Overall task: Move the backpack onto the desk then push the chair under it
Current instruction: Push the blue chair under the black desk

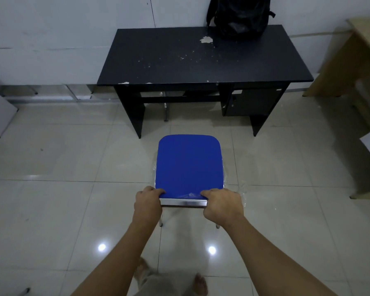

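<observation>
pale tiled floor (51,199); bag (240,17) sat on the bench (179,60), so both hands (149,201) (222,205) closed on the chair (189,163) edge to push.

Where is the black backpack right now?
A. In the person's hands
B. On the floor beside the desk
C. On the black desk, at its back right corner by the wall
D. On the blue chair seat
C. The backpack stands on the far right corner of the black desk against the wall, while the left hand and right hand grip the near edge of the blue chair.
</observation>
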`<state>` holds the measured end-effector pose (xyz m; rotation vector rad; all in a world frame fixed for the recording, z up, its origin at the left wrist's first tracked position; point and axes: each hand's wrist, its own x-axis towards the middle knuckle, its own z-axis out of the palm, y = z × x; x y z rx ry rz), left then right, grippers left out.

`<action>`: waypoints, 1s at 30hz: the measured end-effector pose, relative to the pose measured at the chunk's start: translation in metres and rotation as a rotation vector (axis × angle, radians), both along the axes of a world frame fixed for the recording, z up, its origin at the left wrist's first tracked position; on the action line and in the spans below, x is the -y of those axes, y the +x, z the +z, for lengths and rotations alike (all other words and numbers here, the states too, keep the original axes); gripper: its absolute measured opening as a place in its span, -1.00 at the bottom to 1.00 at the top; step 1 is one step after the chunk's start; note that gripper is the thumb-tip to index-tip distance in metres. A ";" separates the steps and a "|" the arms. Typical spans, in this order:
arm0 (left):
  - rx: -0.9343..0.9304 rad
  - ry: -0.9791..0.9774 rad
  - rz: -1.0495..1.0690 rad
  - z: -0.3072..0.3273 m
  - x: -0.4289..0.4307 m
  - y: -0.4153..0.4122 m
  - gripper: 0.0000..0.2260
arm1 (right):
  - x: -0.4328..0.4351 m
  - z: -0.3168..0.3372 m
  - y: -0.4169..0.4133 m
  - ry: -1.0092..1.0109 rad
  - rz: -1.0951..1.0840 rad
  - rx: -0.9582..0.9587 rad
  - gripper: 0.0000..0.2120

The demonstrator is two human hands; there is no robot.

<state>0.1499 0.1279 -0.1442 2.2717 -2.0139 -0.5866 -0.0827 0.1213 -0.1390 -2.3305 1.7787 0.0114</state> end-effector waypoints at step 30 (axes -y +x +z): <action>-0.028 -0.044 -0.136 -0.005 0.346 0.030 -0.71 | 0.329 0.008 0.029 -0.035 -0.072 -0.064 -0.62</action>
